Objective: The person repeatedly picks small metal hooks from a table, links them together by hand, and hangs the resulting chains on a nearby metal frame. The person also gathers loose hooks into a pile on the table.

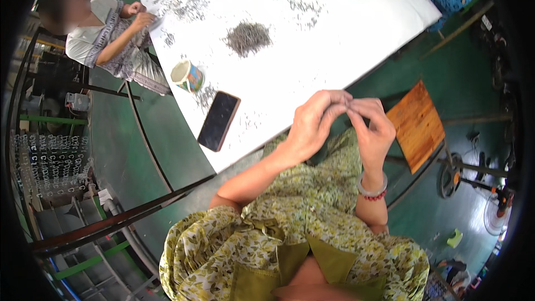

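Hands raised together above the lap, just off the near edge of the table (pixel 334 39). The left hand (pixel 309 128) and the right hand (pixel 372 128) meet fingertip to fingertip, thumbs and forefingers pressed onto something too small to make out; by the look of the stock on the table it is probably one of the small grey metal pieces. The right wrist carries a pale bangle (pixel 372 188) and a red bead bracelet.

The step in hand appears to be fine fingertip work on a single piece, joining or sorting it. A further piece would have to come from the stock: the main heap of small grey pieces (pixel 248 38) lies well apart from the hands, mid-table, so a full reach forward would be called for, with a light pinch to lift one piece clear of its neighbours.

Between heap and hands lie a black phone (pixel 219 120), face up near the table edge, and a patterned cup (pixel 187 76) beside it. A second person (pixel 111 36) works at the far left corner; a wooden stool (pixel 418 125) stands to the right.
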`<state>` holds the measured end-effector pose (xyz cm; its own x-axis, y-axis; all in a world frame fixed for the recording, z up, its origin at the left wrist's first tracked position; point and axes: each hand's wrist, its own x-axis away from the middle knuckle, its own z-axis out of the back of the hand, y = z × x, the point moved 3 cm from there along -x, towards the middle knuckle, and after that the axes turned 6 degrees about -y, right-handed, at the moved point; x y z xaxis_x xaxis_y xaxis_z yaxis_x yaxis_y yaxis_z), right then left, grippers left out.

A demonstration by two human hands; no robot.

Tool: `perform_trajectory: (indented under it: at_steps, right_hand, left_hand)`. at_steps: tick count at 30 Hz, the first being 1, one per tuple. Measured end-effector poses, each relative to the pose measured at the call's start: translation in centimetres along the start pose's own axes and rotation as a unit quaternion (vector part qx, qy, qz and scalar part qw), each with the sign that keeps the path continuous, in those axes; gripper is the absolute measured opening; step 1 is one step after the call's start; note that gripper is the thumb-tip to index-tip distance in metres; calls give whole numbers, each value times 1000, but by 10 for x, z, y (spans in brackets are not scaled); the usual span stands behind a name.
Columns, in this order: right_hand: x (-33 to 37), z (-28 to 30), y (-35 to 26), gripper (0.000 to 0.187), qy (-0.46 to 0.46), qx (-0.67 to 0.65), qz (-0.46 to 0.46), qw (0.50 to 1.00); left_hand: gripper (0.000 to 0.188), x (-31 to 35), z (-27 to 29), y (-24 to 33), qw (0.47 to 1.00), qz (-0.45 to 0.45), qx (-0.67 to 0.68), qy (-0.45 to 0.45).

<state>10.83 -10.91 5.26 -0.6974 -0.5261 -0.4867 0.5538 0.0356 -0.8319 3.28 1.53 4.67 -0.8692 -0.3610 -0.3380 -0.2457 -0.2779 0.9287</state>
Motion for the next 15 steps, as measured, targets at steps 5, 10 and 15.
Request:
perform_trajectory:
  at_steps: [5,10,15]
  right_hand:
    - [-23,9,36,17,85,-95,-69,989]
    - [-102,-50,128,13,-87,46,-107,989]
    - [-156,-129,194,26,-144,267,-32,952]
  left_hand:
    - [11,-5,7,-6,998,-32,-45,8]
    - [9,-1,7,-24,999,16,-33,-5]
    - [8,11,18,-37,999,30,-32,-3]
